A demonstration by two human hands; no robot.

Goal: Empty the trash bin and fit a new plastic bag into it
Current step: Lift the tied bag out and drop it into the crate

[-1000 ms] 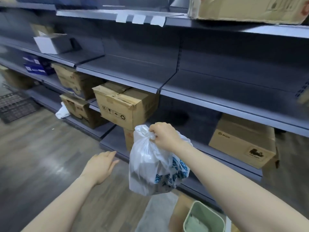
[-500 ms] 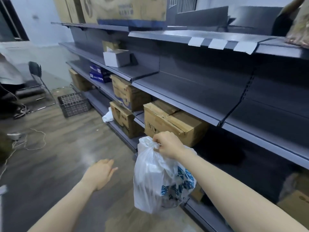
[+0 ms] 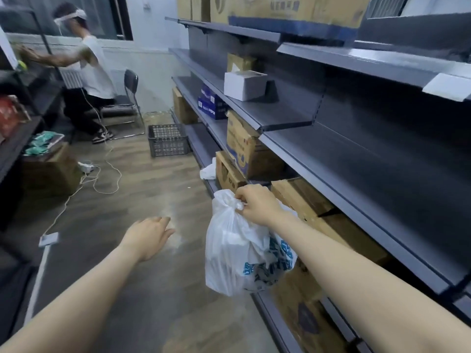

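Note:
A full white plastic trash bag [image 3: 242,253] with blue print hangs in the air in front of me, its neck bunched together. My right hand [image 3: 257,205] is shut on that neck and carries the bag beside the grey shelving. My left hand [image 3: 149,236] is stretched out over the wooden floor to the left of the bag, fingers apart, holding nothing. The trash bin is out of view.
Grey metal shelves [image 3: 331,138] with cardboard boxes [image 3: 244,151] run along the right. A dark plastic crate [image 3: 168,140] stands on the floor ahead. White cables [image 3: 102,179] trail across the floor. A seated person [image 3: 86,80] on a chair is at the far left.
The view has swung left along the aisle, so the green bin dropped out of sight and the seated person appeared. My right hand still carries the bag; my left hand stays spread.

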